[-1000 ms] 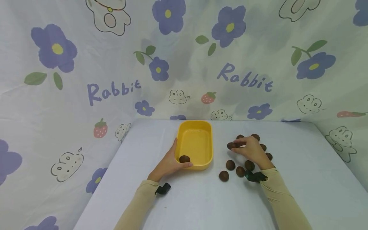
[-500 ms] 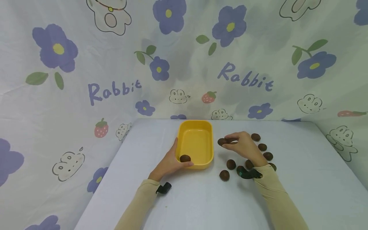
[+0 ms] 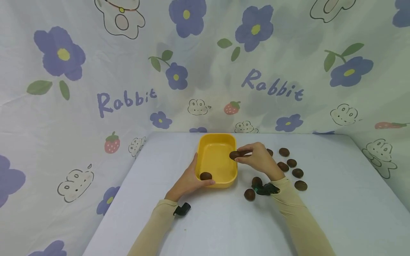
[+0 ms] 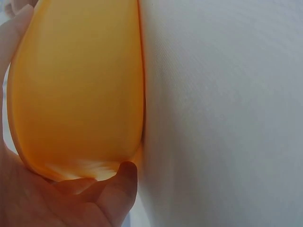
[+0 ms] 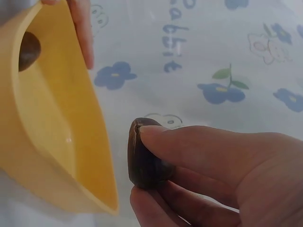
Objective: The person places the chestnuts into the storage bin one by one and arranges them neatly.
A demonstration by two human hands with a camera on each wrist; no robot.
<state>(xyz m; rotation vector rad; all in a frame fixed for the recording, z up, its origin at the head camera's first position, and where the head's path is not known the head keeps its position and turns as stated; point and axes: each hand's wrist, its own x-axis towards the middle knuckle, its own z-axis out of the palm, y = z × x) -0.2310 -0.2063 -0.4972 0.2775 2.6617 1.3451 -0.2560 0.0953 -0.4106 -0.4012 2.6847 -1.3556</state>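
Note:
A yellow rectangular tray (image 3: 217, 142) stands on the white table, with one brown nut (image 3: 206, 176) inside at its near left corner. My left hand (image 3: 189, 181) grips the tray's near left rim (image 4: 75, 118), thumb over the edge. My right hand (image 3: 254, 158) pinches a second brown nut (image 3: 234, 155) between thumb and fingers, over the tray's right rim. In the right wrist view that pinched nut (image 5: 144, 153) hangs just beside the tray wall (image 5: 71, 142), and the nut in the tray (image 5: 28, 49) shows at upper left.
Several loose brown nuts (image 3: 291, 163) lie on the table right of the tray, two more (image 3: 250, 194) close to my right wrist. A flower-and-rabbit printed cloth (image 3: 128, 71) hangs behind and to both sides of the table.
My right hand has lifted a nut from the pile and carried it left, to the tray's right rim. The left hand and the tray have stayed where they were.

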